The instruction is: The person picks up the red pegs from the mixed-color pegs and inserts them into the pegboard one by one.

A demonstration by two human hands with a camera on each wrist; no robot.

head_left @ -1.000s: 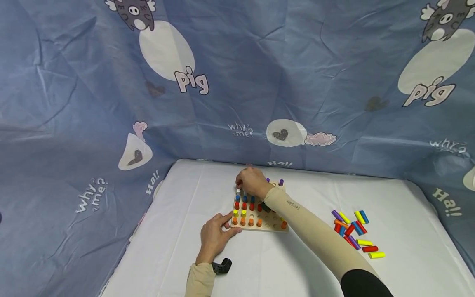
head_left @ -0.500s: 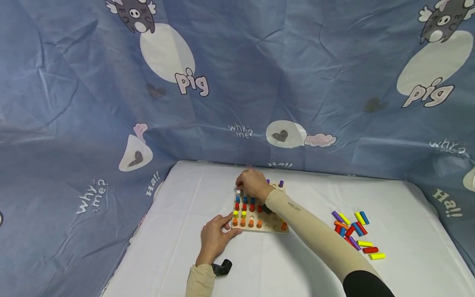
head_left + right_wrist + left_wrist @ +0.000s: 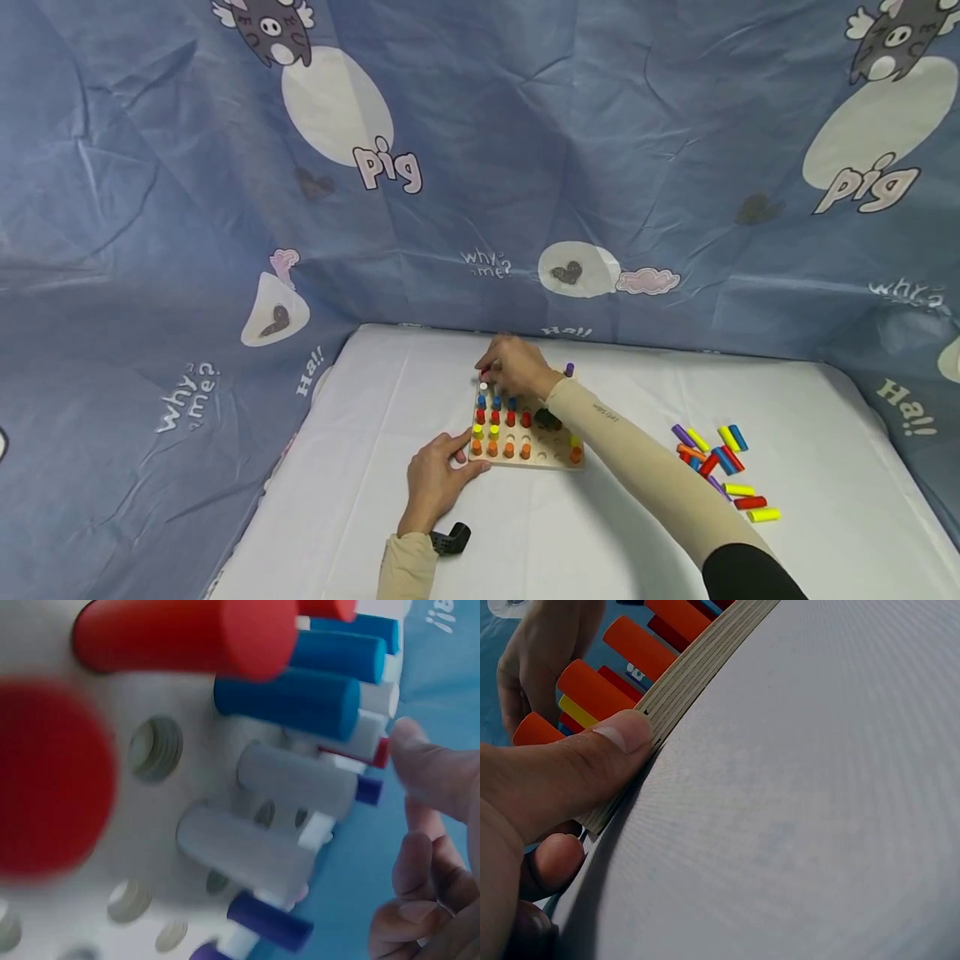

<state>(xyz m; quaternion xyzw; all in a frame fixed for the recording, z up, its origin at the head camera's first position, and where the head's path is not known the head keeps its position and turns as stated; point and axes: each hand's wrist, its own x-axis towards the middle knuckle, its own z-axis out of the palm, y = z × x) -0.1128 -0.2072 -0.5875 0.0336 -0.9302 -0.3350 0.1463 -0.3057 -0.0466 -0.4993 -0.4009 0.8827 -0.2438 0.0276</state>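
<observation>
A wooden pegboard (image 3: 528, 463) lies on the white table with rows of coloured pegs standing in it. My left hand (image 3: 433, 479) grips its near left corner. In the left wrist view the thumb (image 3: 622, 735) presses on the board's front edge beside the orange pegs (image 3: 596, 686). My right hand (image 3: 517, 367) is over the far left part. A red peg (image 3: 381, 752) stands in the back there, close to the right thumb tip (image 3: 411, 733), which looks apart from it. White pegs (image 3: 296, 780), blue pegs (image 3: 285, 701) and a purple peg (image 3: 270, 921) stand nearby.
Several loose pegs (image 3: 750, 502) in red, yellow, blue, purple and orange lie to the right of the board. A blue patterned cloth (image 3: 450, 208) hangs behind the white tabletop (image 3: 360, 400). The right forearm (image 3: 637, 450) crosses over the board's right side.
My right hand has shifted slightly right at the far left of the board, and its fingers look less bent round the red peg. The left hand has stayed on the corner.
</observation>
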